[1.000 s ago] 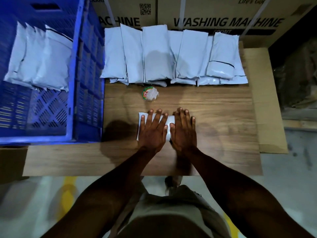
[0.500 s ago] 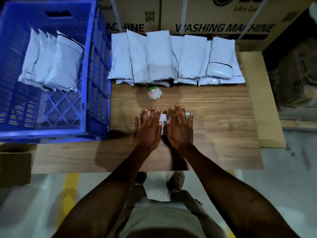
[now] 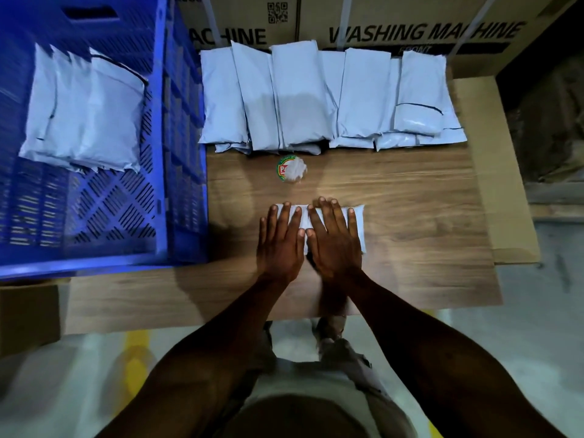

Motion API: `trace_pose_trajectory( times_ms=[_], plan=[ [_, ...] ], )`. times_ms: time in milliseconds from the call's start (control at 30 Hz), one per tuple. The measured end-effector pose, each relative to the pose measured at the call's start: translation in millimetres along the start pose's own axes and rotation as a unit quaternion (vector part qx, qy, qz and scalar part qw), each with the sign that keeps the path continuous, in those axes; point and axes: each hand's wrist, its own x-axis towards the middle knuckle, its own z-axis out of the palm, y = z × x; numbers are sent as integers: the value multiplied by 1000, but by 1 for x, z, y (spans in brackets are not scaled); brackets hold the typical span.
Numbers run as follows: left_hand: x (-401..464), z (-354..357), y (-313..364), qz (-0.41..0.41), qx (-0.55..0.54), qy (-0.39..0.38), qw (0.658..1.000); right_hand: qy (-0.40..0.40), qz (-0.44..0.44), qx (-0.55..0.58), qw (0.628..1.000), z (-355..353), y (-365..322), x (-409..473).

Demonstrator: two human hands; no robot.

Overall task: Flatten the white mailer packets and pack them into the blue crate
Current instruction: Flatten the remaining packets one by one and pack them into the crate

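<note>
A: Where is the packet being flattened, taken from the blue crate (image 3: 164, 153)?

B: A white mailer packet (image 3: 358, 222) is seen lying flat on the wooden surface (image 3: 426, 241), to the right of the crate and a little nearer the person than its front wall. It is largely covered by the hands.

A: How are the hands held?

B: The left hand (image 3: 279, 241) is laid palm down on the packet's left part, fingers straight and slightly spread. The right hand (image 3: 335, 241) is pressed flat on its right part in the same way. Nothing is gripped by either; the thumbs are touching between them.

A: And the other packets?

B: A few white packets (image 3: 85, 112) are stacked overlapping inside the crate, against its far left portion. A row of further packets (image 3: 316, 99) is laid out right of the crate, beyond the pressed packet, with their far ends against cardboard boxes (image 3: 410, 30) printed "WASHING MACHINE".

A: Anything else beside the crate?

B: A small round item (image 3: 290, 169) with a red and green label, partly blurred, is found between the row and the pressed packet. A sheet of cardboard (image 3: 499, 184) is seen under the surface's right edge.
</note>
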Motion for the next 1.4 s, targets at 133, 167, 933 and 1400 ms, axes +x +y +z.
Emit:
trace_pose_trajectory(
  times_ms=[133, 167, 933, 1400],
  plan=[
    [1, 4, 0, -8, 18, -7, 1000, -21, 10, -17, 1000, 2, -1, 4],
    [1, 5, 0, -9, 24, -11, 1000, -22, 9, -19, 1000, 3, -1, 4],
    [19, -1, 45, 45, 66, -35, 996, -9, 40, 83, 996, -3, 57, -2],
    [19, 13, 46, 51, 112, -7, 992, -36, 33, 92, 995, 2, 61, 0]
  ],
)
